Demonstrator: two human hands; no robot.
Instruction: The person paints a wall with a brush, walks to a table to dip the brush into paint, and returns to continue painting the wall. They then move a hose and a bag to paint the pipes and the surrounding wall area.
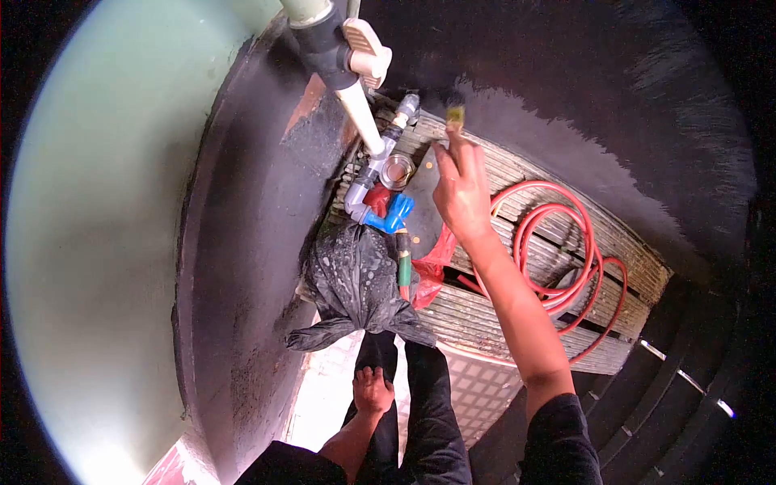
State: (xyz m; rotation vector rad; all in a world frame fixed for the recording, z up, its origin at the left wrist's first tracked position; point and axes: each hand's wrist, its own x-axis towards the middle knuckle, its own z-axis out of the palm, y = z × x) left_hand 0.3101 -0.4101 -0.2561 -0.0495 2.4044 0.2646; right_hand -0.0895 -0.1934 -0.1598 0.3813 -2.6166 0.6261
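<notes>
My right hand [465,194] is raised with its fingers closed round a paintbrush [455,117]. The brush's dark bristles meet the wall [533,141], where black paint borders a lighter grey patch with a ragged edge. My left hand [373,392] lies on my dark-trousered knee, fingers stretched over it and holding nothing. Between the two hands are a tied black plastic bag [352,271] and a red plastic bag [436,271].
A white pipe with a valve [368,61] comes down at the upper middle, joining grey fittings and a blue valve [396,214]. A coiled red hose [586,242] lies on ridged boards [517,174]. A dark curved ledge [242,242] runs along the left.
</notes>
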